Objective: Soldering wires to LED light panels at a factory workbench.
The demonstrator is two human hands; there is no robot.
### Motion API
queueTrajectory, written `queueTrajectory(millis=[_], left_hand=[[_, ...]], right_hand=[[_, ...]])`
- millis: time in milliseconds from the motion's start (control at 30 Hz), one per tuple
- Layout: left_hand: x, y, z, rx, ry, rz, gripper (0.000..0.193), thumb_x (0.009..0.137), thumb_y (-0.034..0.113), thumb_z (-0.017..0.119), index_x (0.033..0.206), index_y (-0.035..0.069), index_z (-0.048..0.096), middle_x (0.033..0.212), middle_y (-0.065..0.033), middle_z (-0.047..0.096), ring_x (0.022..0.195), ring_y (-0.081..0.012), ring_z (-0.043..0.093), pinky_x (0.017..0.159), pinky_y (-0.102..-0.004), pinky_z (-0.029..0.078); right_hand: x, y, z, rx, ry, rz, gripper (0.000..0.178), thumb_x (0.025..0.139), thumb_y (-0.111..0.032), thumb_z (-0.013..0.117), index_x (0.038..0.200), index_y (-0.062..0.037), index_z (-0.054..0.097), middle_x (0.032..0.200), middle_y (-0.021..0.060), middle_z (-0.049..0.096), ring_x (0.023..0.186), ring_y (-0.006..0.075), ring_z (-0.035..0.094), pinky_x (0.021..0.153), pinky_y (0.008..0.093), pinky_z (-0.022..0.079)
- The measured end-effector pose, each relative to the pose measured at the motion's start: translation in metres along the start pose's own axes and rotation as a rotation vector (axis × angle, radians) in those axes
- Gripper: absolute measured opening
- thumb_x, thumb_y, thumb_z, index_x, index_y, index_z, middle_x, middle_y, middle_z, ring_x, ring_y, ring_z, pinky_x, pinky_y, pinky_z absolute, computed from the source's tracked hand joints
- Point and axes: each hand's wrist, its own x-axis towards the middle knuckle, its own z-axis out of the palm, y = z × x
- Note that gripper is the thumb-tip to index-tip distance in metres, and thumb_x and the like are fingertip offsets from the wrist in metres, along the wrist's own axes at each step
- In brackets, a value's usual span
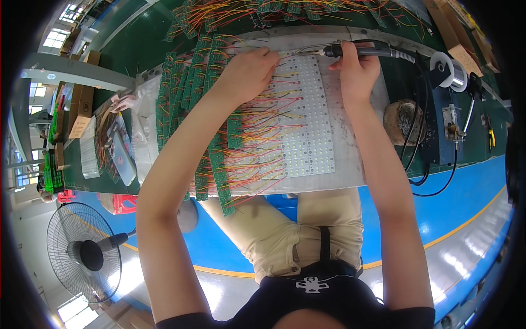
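Observation:
My right hand (358,71) is closed around the black handle of a soldering iron (334,50), whose tip points left over the far edge of a white panel (318,131) dotted with rows of small pads or LEDs. Across from it, my left hand (249,74) has its fingers drawn together at the panel's far left corner, among thin red and yellow wires (268,134). What those fingertips pinch is hidden. The wires run from long green circuit board strips (219,175), laid side by side left of the panel and partly under my left forearm, onto the panel.
More wired green boards (274,7) lie along the far side. To the right are a solder spool (450,72), a round container of grey debris (404,122), black cables and yellow-handled pliers (491,137). A phone-like slab (121,156) lies left; a fan (90,255) stands beyond the table edge.

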Motion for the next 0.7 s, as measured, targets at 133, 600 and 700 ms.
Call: queueTrajectory(millis=[133,600,700], left_hand=[[0.0002,0.0010,-0.0010,0.004,-0.001,-0.003,0.009,0.084,0.006,0.050,0.092,0.002,0.052,0.084,-0.0147,0.052,0.078,-0.0358,0.055,0.065,-0.0434,0.044],[0.0016,-0.0019,0.0034,0.091,0.061,0.063,0.011,0.085,0.013,0.053,0.089,0.003,0.054,0.080,-0.0130,0.055,0.069,-0.0334,0.060,0.059,-0.0422,0.049],[0.0012,-0.0015,0.0027,0.091,0.060,0.061,0.011,0.085,0.013,0.053,0.089,0.003,0.055,0.080,-0.0130,0.055,0.069,-0.0333,0.059,0.059,-0.0421,0.049]], right_hand=[[-0.0004,-0.0003,-0.0002,-0.025,-0.013,-0.015,0.015,0.079,-0.009,0.062,0.078,0.0042,0.055,0.069,0.0093,0.062,0.050,0.0096,0.054,0.043,0.0247,0.049],[-0.0024,-0.0002,0.0005,-0.055,-0.029,-0.055,0.016,0.079,-0.009,0.064,0.080,0.0041,0.056,0.070,0.0079,0.061,0.057,0.0092,0.056,0.044,0.0238,0.050],[-0.0027,-0.0016,0.0013,-0.055,-0.017,-0.026,0.015,0.080,-0.009,0.063,0.079,0.0040,0.055,0.070,0.0082,0.061,0.055,0.0098,0.056,0.044,0.0244,0.049]])
